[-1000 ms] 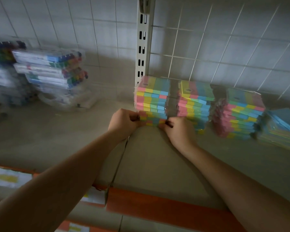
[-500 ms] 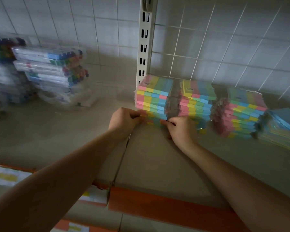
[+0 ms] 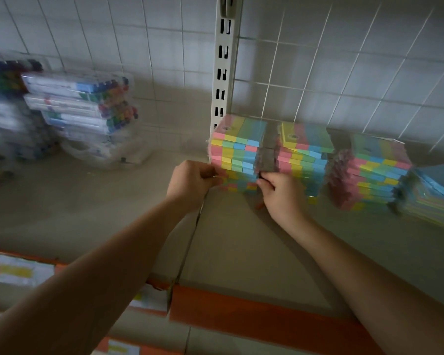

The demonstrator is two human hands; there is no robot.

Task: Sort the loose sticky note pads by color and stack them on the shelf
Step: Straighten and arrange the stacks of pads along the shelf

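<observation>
Left hand (image 3: 190,181) and right hand (image 3: 280,193) both curled, pinching opposite ends of lowest pads in leftmost multicolour stack (image 3: 237,155); on shelf (image 3: 241,239) by slotted upright (image 3: 222,73); more stacks (image 3: 305,160) right; marker packs (image 3: 82,106) far left.

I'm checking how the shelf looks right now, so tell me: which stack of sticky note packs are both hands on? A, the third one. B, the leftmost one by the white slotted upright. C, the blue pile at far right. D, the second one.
B: the left hand and right hand grip the bottom of the leftmost stack, beside the upright.
</observation>
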